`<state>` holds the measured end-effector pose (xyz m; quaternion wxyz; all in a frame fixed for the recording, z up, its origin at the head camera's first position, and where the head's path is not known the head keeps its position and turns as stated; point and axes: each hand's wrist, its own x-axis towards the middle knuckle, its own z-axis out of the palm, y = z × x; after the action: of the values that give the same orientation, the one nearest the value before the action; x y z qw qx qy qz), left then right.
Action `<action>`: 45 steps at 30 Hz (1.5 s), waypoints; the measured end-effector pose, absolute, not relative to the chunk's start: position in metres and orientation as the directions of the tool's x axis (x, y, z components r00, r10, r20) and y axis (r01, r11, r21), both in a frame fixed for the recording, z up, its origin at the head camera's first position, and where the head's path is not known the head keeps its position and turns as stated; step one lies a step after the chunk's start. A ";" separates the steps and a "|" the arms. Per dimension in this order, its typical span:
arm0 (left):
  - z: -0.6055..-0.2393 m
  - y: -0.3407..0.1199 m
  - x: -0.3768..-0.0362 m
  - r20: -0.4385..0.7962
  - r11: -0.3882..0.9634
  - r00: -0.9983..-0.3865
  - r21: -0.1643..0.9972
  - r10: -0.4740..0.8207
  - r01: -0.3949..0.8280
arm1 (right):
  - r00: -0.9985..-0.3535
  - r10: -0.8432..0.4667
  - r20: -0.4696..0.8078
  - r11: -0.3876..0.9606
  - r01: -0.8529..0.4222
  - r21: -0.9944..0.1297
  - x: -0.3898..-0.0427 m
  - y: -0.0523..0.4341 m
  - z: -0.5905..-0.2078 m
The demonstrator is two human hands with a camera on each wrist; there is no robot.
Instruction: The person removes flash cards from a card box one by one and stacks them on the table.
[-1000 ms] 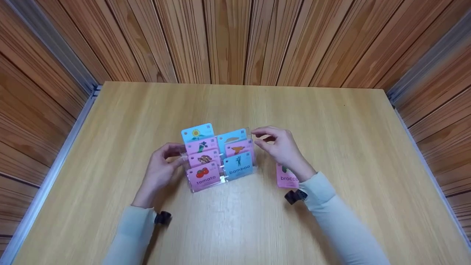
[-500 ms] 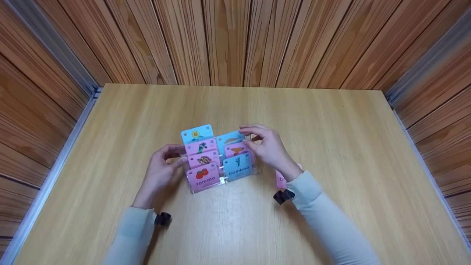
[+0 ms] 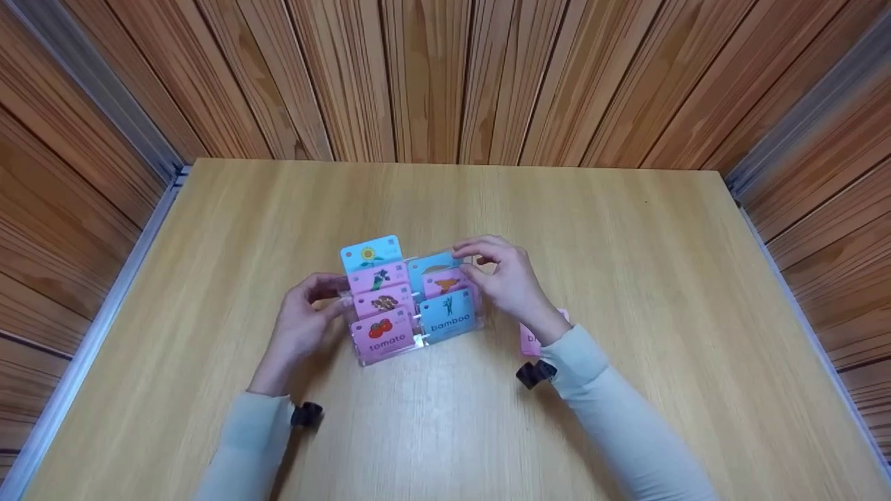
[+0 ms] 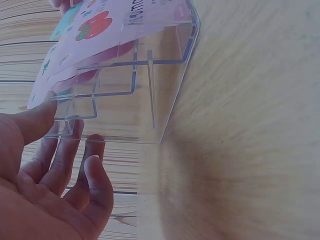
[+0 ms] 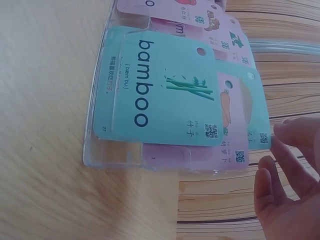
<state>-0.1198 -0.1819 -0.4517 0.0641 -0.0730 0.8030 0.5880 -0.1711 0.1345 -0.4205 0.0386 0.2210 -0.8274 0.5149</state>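
Note:
A clear plastic card stand [image 4: 115,93] holds picture cards in two stepped columns. My left hand [image 3: 303,323] grips its left side, thumb in front and fingers behind. The left column has a tomato card [image 3: 381,335] in front, two pink cards behind it and a blue sunflower card [image 3: 371,252] at the back. On the right stand a bamboo card [image 5: 160,90], a pink carrot card [image 3: 445,281] and, rearmost, a light blue card with a brown mound [image 5: 255,105]. My right hand [image 3: 511,282] pinches this rear card's upper right corner.
A pink card [image 3: 529,341] lies on the wooden table [image 3: 431,431], partly hidden under my right wrist. Wood-panelled walls [image 3: 431,83] rise behind the table and at both sides.
My right hand has moved left from beside the stand to the rear blue card's corner. That card now sits slightly lower. My left hand has stayed at the stand's left side.

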 end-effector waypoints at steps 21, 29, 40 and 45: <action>-0.451 -0.183 -0.120 -0.193 0.290 -0.981 0.937 -0.032 -0.194 | -0.914 -0.325 0.242 0.384 -0.361 -0.850 -0.171 0.128 -0.419; -0.452 -0.184 -0.121 -0.193 0.289 -0.980 0.937 -0.041 -0.197 | -0.907 -0.336 0.254 0.394 -0.380 -0.837 -0.173 0.127 -0.419; -0.453 -0.183 -0.120 -0.210 0.275 -0.977 0.938 -0.031 -0.210 | -0.900 -0.299 0.318 0.362 -0.416 -0.834 -0.172 0.131 -0.410; -0.453 -0.184 -0.120 -0.217 0.274 -0.976 0.937 -0.035 -0.218 | -0.892 -0.261 0.370 0.317 -0.441 -0.840 -0.170 0.135 -0.404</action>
<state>-0.1204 -0.1844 -0.4530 0.0766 -0.0794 0.7945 0.5971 -0.1703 0.1353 -0.4044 0.0829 0.2174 -0.8071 0.5426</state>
